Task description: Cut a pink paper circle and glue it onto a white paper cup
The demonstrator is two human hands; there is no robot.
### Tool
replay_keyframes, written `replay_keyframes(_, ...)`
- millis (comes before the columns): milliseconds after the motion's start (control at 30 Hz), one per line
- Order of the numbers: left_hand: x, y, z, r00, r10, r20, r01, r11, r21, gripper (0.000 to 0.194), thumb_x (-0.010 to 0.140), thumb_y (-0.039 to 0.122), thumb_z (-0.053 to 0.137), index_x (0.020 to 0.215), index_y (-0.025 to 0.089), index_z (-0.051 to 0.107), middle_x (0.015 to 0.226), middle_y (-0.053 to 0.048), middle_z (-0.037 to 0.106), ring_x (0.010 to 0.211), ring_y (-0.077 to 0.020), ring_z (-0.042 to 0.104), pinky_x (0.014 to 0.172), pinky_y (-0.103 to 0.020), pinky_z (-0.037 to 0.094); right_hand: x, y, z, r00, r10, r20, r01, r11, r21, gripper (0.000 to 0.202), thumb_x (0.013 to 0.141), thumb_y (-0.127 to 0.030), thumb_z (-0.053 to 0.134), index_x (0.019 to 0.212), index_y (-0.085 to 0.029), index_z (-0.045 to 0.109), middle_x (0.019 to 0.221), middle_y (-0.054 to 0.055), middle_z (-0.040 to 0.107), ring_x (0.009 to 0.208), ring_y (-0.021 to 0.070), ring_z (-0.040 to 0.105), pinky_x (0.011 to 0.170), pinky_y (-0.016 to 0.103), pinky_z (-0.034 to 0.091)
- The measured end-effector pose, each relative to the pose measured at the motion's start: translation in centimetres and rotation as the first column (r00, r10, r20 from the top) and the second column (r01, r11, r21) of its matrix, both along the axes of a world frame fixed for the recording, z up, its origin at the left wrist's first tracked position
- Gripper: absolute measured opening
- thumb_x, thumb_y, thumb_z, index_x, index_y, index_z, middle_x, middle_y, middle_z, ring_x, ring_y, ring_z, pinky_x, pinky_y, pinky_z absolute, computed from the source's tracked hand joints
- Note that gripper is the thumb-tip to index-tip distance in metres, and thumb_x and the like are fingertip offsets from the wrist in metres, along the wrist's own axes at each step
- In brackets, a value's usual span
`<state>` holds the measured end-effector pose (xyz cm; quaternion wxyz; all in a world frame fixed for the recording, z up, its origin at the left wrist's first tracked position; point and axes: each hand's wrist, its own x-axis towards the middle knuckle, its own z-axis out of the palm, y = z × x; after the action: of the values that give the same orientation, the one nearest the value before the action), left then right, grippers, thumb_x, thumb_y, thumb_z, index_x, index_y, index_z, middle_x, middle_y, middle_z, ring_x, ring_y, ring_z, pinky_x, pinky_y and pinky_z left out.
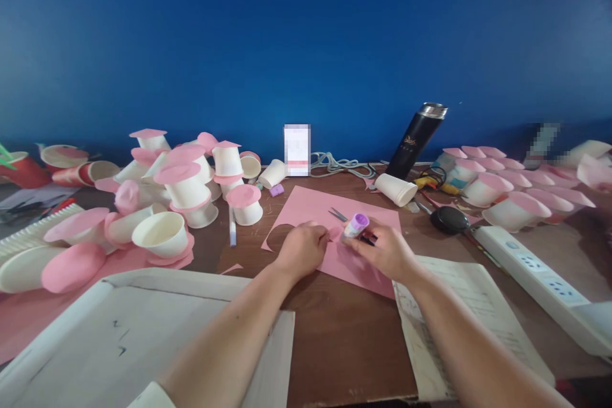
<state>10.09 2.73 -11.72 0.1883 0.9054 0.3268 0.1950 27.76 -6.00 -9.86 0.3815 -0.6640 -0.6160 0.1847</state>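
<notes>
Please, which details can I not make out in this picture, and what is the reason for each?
All in the head view:
- Scissors: handles mostly hidden by the purple-ended tube and right hand.
- Left hand: its own fingers hide their exact grip.
- Upright screen: contents blurred by pixelation.
- Written sheet: words too small and blurred.
- Power strip: near end cut off by the right edge.

Flat pink paper sheet (306,204): one even tone. Purple-and-white cylindrical tube (358,223): purple end, pale body, markings blurred. Tapered white paper cups (248,213); round pink paper discs (245,196). Tall black cylindrical flask (411,146): silvery rim, pale lettering. Smooth blue wall (306,32): paler at far left. Brown wooden tabletop (354,344). Long white plastic power strip (497,248). Cream rectangular page (468,306): rows of grey print.
</notes>
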Motion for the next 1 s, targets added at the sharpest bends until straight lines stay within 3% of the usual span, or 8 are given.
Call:
replay_keyframes(233,0.1,0.2,-0.6,1.0,-0.016,-0.003,0.017,0.999,0.048,0.029,0.091,0.024,0.042,0.072,0.018,0.064,0.077,-0.005,0.063,0.075,-0.017,0.058,0.07,-0.027,0.042,-0.8,0.6,-1.3,0.975,0.061,0.215,-0.06,0.998,-0.012,0.021,0.079,-0.041,0.064,0.088,-0.022,0.07,0.087,0.006,0.071,0.089,0.0252,0.064,0.081,0.034,0.046)
replay_keyframes(633,0.0,0.0,-0.1,1.0,-0.01,-0.02,0.01,0.999,0.034,0.026,0.089,0.021,0.043,0.072,0.018,0.063,0.079,-0.005,0.064,0.076,-0.017,0.059,0.069,-0.027,0.041,-0.8,0.1,0.0,0.938,0.103,0.332,-0.084,0.994,-0.074,0.021,0.076,-0.04,0.067,0.08,-0.019,0.066,0.084,0.006,0.069,0.083,0.0233,0.062,0.074,0.031,0.044)
replay_keyframes(700,0.0,0.0,-0.1,1.0,-0.008,-0.012,0.008,0.999,0.043,0.025,0.088,0.02,0.044,0.071,0.018,0.062,0.077,-0.004,0.063,0.073,-0.0165,0.058,0.066,-0.027,0.04,-0.5,-0.3,0.3,0.952,0.077,0.298,-0.058,0.996,-0.073,0.021,0.077,-0.039,0.066,0.08,-0.019,0.065,0.082,0.005,0.069,0.079,0.022,0.062,0.071,0.03,0.045)
replay_keyframes(867,-0.1,0.0,0.0,1.0,0.015,0.007,-0.015,1.0,0.017,0.023,0.087,0.02,0.045,0.07,0.018,0.061,0.076,-0.004,0.063,0.074,-0.0166,0.058,0.066,-0.026,0.04,-0.2,-0.6,0.6,1.0,-0.009,0.021,0.01,1.0,-0.019,0.023,0.083,-0.04,0.059,0.094,-0.021,0.066,0.09,0.003,0.071,0.081,0.0194,0.066,0.071,0.027,0.048)
replay_keyframes(1000,0.0,0.0,-0.1,1.0,0.004,0.006,-0.004,1.0,0.005,0.023,0.087,0.018,0.045,0.072,0.018,0.063,0.077,-0.004,0.063,0.075,-0.0165,0.059,0.068,-0.026,0.041,-0.9,0.1,-0.3,0.991,-0.002,0.136,0.003,1.0,-0.006,0.021,0.079,-0.037,0.064,0.094,-0.022,0.067,0.091,0.004,0.072,0.083,0.0223,0.066,0.073,0.029,0.047)
